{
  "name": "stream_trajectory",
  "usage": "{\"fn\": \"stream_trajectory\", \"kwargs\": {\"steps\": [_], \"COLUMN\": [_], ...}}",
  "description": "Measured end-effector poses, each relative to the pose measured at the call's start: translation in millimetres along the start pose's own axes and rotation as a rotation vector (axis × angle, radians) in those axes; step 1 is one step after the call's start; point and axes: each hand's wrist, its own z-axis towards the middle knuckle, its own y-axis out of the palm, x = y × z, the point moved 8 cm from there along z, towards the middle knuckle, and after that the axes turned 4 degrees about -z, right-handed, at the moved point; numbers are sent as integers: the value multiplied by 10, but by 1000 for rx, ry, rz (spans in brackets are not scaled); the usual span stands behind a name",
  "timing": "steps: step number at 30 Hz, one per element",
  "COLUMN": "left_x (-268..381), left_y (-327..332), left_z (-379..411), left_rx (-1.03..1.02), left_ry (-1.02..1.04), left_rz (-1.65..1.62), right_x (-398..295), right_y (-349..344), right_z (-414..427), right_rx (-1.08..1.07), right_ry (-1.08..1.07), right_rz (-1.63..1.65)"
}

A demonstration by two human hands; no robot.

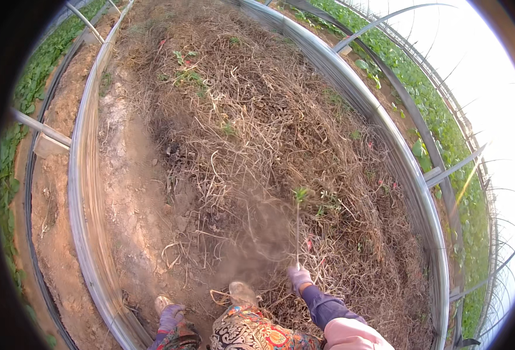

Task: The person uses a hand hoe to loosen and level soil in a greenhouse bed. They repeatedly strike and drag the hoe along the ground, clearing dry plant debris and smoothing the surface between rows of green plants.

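My right hand [299, 278], in a pale purple glove, grips the lower end of a thin straight stalk or rod [297, 236]. Its far end meets a tuft of green leaves [300, 194]; whether the leaves grow on it is unclear. Under and around that hand spreads a mat of dry, tangled vines [279, 144]. My left hand [170, 316], also gloved, is low beside my patterned clothing [251, 330], close to the toe of one shoe [163, 302]. Its fingers look bent, and nothing in them can be made out.
Gathered plastic film [87, 183] borders the bed at left, and more film [397, 131] curves along the right. Concrete blocks [49, 145] and metal poles [43, 127] stand outside it. Green crop rows [454, 131] grow beyond. Dust [253, 245] hangs before my other shoe [242, 294].
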Motion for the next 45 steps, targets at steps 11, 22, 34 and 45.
{"fn": "stream_trajectory", "kwargs": {"steps": [11,22,34,45], "left_x": [-62,-3,175,350], "left_y": [-1,-38,-54,-128], "left_z": [-20,-83,43,14], "left_rx": [57,68,61,2], "left_ry": [89,16,50,14], "left_rz": [22,-54,-28,27], "right_x": [-1296,-372,518,182], "right_y": [13,182,452,1490], "right_z": [257,-49,-746,-1179], "right_rx": [-13,-235,-667,-888], "right_ry": [-433,-44,430,-155], "right_rz": [251,-127,80,39]}}
